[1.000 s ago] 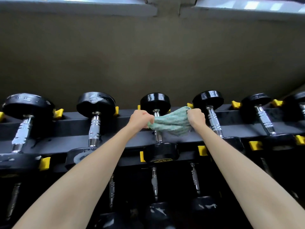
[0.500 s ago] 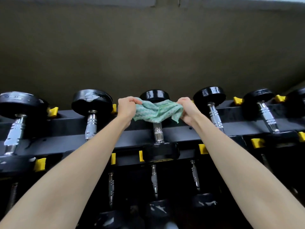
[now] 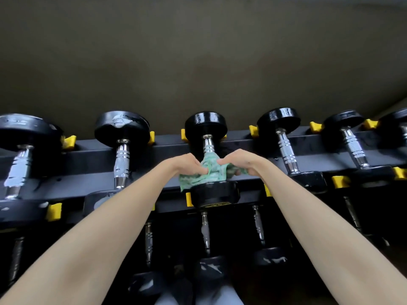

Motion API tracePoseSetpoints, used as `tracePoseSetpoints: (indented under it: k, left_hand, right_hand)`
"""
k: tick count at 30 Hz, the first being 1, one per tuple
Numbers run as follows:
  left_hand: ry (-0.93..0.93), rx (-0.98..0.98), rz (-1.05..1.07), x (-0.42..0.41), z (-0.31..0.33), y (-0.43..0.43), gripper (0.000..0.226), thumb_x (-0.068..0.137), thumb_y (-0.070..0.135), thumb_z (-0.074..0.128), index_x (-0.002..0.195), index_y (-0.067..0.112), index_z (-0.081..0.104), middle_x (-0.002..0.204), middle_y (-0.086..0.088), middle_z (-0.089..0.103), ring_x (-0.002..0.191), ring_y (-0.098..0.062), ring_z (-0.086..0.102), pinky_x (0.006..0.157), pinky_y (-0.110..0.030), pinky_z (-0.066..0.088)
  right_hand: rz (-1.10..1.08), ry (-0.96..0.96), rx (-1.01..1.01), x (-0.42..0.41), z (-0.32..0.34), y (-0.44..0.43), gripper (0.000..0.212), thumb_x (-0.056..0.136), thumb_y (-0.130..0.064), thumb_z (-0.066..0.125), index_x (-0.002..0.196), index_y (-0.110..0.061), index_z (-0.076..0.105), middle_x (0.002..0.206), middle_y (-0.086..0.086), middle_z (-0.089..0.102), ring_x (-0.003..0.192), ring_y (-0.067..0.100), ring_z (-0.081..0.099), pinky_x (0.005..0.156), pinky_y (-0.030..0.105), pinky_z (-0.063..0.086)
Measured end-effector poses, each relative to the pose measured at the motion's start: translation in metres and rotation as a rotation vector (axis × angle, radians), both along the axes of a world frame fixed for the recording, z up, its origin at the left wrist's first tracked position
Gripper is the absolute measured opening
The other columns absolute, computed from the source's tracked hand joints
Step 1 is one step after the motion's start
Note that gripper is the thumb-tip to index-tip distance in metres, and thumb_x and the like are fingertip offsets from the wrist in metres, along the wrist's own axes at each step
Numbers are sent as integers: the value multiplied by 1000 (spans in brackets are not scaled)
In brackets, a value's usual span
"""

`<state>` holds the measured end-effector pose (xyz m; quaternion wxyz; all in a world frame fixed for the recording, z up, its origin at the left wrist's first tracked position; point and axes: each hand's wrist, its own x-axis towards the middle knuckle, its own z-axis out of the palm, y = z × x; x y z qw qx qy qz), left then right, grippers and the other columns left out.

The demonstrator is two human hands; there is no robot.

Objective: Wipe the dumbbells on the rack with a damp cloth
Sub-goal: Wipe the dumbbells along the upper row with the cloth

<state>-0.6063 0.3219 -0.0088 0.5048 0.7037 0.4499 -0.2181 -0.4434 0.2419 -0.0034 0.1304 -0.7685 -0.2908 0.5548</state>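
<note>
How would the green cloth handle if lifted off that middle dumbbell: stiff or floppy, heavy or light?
Probably floppy: the green cloth lies crumpled in folds over the chrome handle, gripped by the left hand and right hand. Likely light: a loose corner droops beside the near head.

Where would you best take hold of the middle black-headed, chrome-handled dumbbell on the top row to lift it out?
Probably the ribbed chrome handle, from above, fingers wrapping sideways: it runs front to back between the rails of the dark rack, open on top, and the round heads look too wide. The green patterned cloth covers its near half.
</note>
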Motion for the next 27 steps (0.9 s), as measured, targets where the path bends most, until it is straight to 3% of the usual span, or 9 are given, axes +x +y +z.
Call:
tracePoseSetpoints:
  k: [2, 4, 7, 14, 20, 23, 25, 27]
  left_hand:
    - [-1, 2, -100, -6, 4, -10, 45, 90, 24, 55, 56, 18, 26, 59, 4, 26, 56, -13, 24, 65, -24, 29]
    - [-37, 51, -133, -11, 8, -19, 33, 91, 22, 51, 64, 16, 33, 66, 3, 31, 61, -13, 27, 60, -24, 25]
    - [-113, 80, -135, -21, 23, -28, 16, 92, 22, 48, 80, 13, 43, 80, 0, 41, 74, -17, 36, 66, -26, 28]
    - [-159, 73, -59, -37, 47, -65, 25, 93, 18, 46, 69, 15, 41, 70, 4, 41, 62, -10, 36, 58, -21, 29]
    - [4, 167, -199, -47, 48, -111, 38, 90, 14, 46, 61, 16, 22, 63, 0, 22, 54, -14, 17, 52, -26, 15]
    - [26, 157, -138, -53, 48, -129, 41, 85, 14, 50, 58, 17, 20, 60, 1, 19, 53, -15, 14, 51, -26, 12]
    - [5, 162, -29, -60, 57, -134, 41, 84, 19, 52, 58, 17, 19, 60, 1, 19, 52, -15, 14, 52, -28, 12]
    - [-26, 207, 51, -69, 71, -132, 43, 83, 27, 55, 59, 17, 21, 60, 2, 20, 52, -15, 15, 52, -28, 12]
  right_hand:
    - [75, -49, -72, -10, 10, -11, 13, 86, -27, 62, 91, -16, 67, 70, 0, 48, 45, 8, 34, 47, 20, 28]
    - [98, -108, -66, -18, 14, -21, 25, 84, -23, 57, 61, -21, 48, 54, -3, 35, 38, 9, 22, 41, 19, 18]
    - [25, -161, 39, -28, 23, -31, 38, 86, -20, 56, 55, -18, 34, 43, -4, 29, 34, 9, 19, 38, 16, 15]
    - [-33, -209, 151, -50, 51, -57, 32, 81, -12, 57, 54, -14, 39, 45, 1, 37, 39, 12, 27, 42, 21, 21]
    - [95, -320, 48, -68, 50, -90, 40, 84, -23, 67, 61, -13, 36, 58, 4, 36, 46, 18, 34, 44, 24, 29]
    - [114, -239, 0, -71, 52, -114, 34, 89, -22, 62, 66, -11, 38, 56, 2, 33, 46, 15, 28, 45, 23, 26]
    - [72, -165, 33, -73, 58, -126, 30, 91, -31, 58, 74, -8, 47, 55, 0, 34, 45, 12, 26, 44, 22, 24]
    - [35, -83, 77, -72, 64, -128, 48, 88, -49, 56, 99, -2, 58, 63, -5, 41, 49, 9, 34, 48, 21, 28]
